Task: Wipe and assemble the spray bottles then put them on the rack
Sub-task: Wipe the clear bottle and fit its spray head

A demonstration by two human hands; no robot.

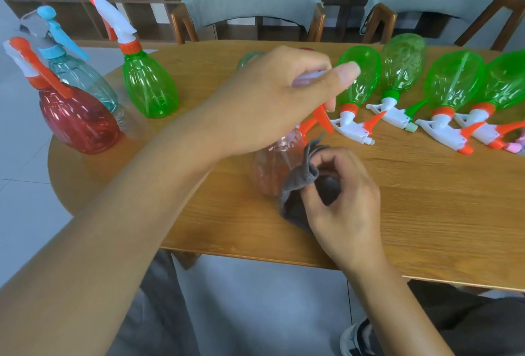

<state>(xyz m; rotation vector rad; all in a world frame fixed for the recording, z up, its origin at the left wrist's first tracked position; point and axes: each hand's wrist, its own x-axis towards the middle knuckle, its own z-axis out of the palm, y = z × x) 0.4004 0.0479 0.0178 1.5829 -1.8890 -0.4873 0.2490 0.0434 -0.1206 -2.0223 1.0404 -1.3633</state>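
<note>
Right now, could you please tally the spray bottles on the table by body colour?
Green: 5, one standing, four lying
Red: 1
Blue: 1
Pale pink: 1, held by the left hand
Total: 8. Something greenish behind that hand is too hidden to count.

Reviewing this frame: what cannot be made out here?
- Head view: the pink bottle is half hidden by the left hand and the grey cloth in the right hand.
- A bottle behind the left hand shows only a sliver.
- The rightmost green bottle is cut off by the edge.
- No rack is identifiable.
</note>
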